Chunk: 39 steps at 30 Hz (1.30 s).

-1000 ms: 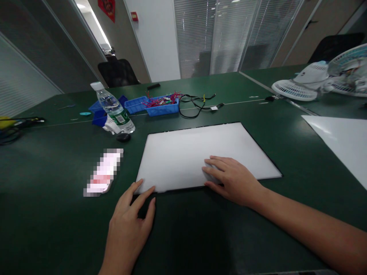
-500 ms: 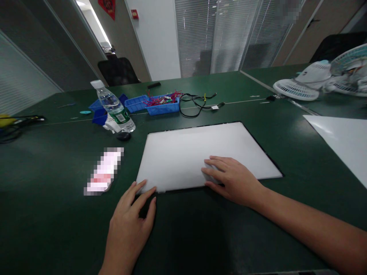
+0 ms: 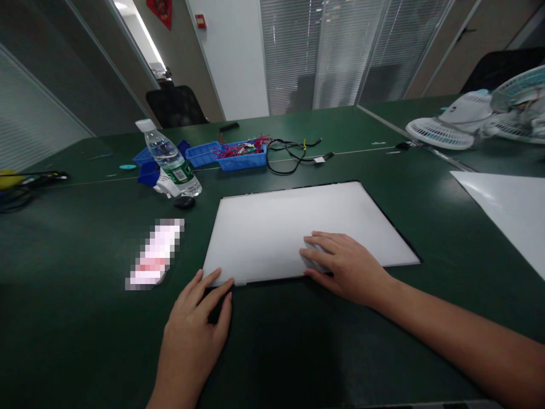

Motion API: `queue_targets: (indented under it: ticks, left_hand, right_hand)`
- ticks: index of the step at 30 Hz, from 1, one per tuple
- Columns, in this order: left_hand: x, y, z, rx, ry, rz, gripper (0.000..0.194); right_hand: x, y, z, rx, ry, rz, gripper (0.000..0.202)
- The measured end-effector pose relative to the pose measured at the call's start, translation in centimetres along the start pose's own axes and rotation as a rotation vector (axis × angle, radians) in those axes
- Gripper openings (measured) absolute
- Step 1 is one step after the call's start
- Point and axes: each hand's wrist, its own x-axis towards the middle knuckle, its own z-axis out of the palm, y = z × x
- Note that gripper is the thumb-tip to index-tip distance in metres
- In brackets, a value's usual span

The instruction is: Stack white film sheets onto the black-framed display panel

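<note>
A flat white panel point(image 3: 272, 227) with a thin black edge lies on the green table point(image 3: 272, 341) in front of me. At its near left corner rests my left hand point(image 3: 196, 318), fingers apart, the fingertips on the panel's edge. My right hand point(image 3: 340, 264) lies spread over the near edge, right of the middle, with its fingertips on the white surface. Neither hand is wrapped around anything. Left of the panel is a blurred-out pinkish, phone-like slab point(image 3: 155, 255).
A water bottle point(image 3: 170, 159) stands behind a black mouse point(image 3: 184, 203). Farther back are a blue tray point(image 3: 242, 162) of red wires and a black cable point(image 3: 289, 159). White fan parts point(image 3: 443, 133) and another white sheet point(image 3: 511, 210) lie at right.
</note>
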Motion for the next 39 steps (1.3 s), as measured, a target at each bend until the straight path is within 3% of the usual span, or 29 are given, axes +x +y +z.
queue_targets:
  ticks: [25, 30, 34, 39]
  left_hand:
    - [-0.2, -0.1, 0.3, 0.007, 0.013, 0.0, 0.03]
    - [-0.3, -0.1, 0.2, 0.024, 0.012, 0.001, 0.031]
    - [-0.2, 0.0, 0.1, 0.031, 0.006, 0.004, 0.032]
    - [0.0, 0.2, 0.0, 0.037, 0.002, -0.001, 0.031]
  right_hand:
    - [-0.1, 0.3, 0.1, 0.024, -0.012, -0.019, 0.035]
    - [-0.1, 0.6, -1.0, 0.036, -0.036, -0.067, 0.04]
    - [-1.5, 3.1, -3.6, 0.042, -0.111, -0.122, 0.052]
    - [-6.2, 9.1, -6.9, 0.019, -0.247, 0.046, 0.073]
